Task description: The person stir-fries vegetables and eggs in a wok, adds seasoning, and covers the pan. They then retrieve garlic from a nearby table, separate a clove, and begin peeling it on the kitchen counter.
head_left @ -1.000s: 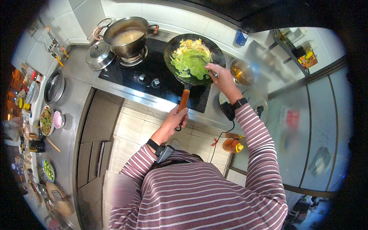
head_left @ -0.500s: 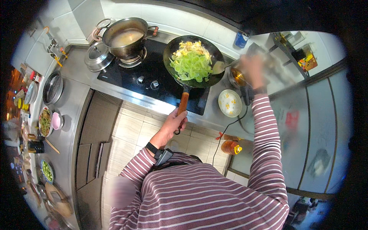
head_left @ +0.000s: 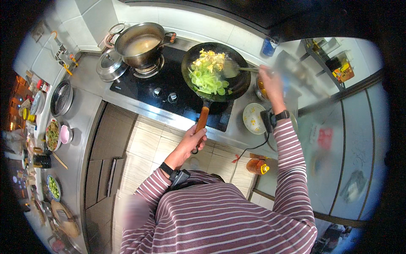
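My left hand (head_left: 192, 142) is wrapped round the wooden handle of a dark wok (head_left: 243, 80) on the right side of the stove. Inside the wok lie green vegetable slices (head_left: 205, 81) in front of yellow scrambled egg (head_left: 211, 60). A spatula (head_left: 247, 69) reaches in from the right, its blurred blade against the food. My right hand (head_left: 272, 84) grips the end of its handle. Below that hand, partly covered by it, stands a metal container (head_left: 260, 92) with something orange in it. A white bowl with a yellow pattern (head_left: 253, 118) sits nearer to me.
A steel pot (head_left: 141, 42) with pale liquid stands on the left burner, its lid (head_left: 111, 65) beside it. Along the left counter are a dark pan (head_left: 61, 98), a plate of food (head_left: 53, 134) and a pink bowl (head_left: 66, 134). An oil bottle (head_left: 257, 166) stands low at the right.
The spatula has swung left and farther into the wok, and the vegetables have shifted and spread. My right hand has moved slightly left and down. My left hand keeps its hold on the handle.
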The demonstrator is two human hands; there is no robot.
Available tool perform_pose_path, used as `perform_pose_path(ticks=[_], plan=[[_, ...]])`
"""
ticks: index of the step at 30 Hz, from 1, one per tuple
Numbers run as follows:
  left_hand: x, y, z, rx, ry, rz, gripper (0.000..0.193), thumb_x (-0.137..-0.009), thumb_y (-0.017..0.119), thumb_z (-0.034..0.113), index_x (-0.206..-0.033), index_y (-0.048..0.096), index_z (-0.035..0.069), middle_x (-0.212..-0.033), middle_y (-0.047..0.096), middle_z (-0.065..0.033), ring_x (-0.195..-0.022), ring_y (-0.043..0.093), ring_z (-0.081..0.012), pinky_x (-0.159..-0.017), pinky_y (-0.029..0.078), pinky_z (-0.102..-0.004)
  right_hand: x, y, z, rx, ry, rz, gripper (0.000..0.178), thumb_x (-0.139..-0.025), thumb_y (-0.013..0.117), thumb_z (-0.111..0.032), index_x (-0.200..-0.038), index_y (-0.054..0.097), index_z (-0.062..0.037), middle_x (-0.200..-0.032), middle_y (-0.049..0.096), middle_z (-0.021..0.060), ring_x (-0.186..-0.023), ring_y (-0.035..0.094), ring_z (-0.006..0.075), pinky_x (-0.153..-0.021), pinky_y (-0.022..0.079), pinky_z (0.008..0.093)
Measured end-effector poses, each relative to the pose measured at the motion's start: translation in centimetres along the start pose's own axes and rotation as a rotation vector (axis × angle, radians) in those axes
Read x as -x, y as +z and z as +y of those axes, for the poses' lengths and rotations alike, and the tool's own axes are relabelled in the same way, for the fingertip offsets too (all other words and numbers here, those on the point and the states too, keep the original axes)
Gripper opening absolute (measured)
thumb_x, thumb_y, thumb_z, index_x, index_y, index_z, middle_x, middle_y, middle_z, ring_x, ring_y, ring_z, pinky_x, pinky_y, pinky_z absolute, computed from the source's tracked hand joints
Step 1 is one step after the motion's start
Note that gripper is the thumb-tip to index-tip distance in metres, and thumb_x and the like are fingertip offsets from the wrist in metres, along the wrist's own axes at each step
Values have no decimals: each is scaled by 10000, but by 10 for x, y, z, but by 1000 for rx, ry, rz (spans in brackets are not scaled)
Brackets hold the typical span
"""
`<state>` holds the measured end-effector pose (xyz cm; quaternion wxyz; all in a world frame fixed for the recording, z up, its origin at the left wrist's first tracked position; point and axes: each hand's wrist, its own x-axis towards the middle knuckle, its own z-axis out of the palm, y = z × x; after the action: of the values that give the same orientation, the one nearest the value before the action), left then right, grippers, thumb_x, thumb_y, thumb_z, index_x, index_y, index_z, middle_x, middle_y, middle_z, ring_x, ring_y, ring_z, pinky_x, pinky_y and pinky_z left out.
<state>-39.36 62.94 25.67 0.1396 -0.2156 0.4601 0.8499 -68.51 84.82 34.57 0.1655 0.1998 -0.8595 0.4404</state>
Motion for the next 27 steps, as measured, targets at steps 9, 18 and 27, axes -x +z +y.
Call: perform_pose_path(ticks=[9, 18, 27], plan=[[4, 3, 4, 21, -10, 18, 224, -978, 592, 253, -1123, 518, 99, -759, 563, 5, -507, 489, -64, -433, 387, -206, -45, 42, 124, -719, 630, -6, 189, -930, 666, -204, -972, 644, -21, -758, 700, 104, -621, 687, 163, -469, 511, 224], [6, 5, 7, -7, -7, 15, 240, -979, 586, 259, -1127, 511, 86, -760, 567, 7, -523, 504, -61, -453, 397, -205, -21, 61, 28, -705, 279, -371, 312, -956, 609, -100, -1250, 596, 3, -1176, 651, 103, -1003, 659, 178, -913, 533, 259], [4, 3, 7, 1, -17, 0, 195, -986, 578, 247, -1094, 504, 102, -755, 558, 11, -526, 489, -58, -445, 377, -205, 33, -14, -98, -61, -370, -415, 253, -848, 695, -52, -1101, 692, -61, -1058, 712, 111, -949, 689, 258, -834, 528, 318]])
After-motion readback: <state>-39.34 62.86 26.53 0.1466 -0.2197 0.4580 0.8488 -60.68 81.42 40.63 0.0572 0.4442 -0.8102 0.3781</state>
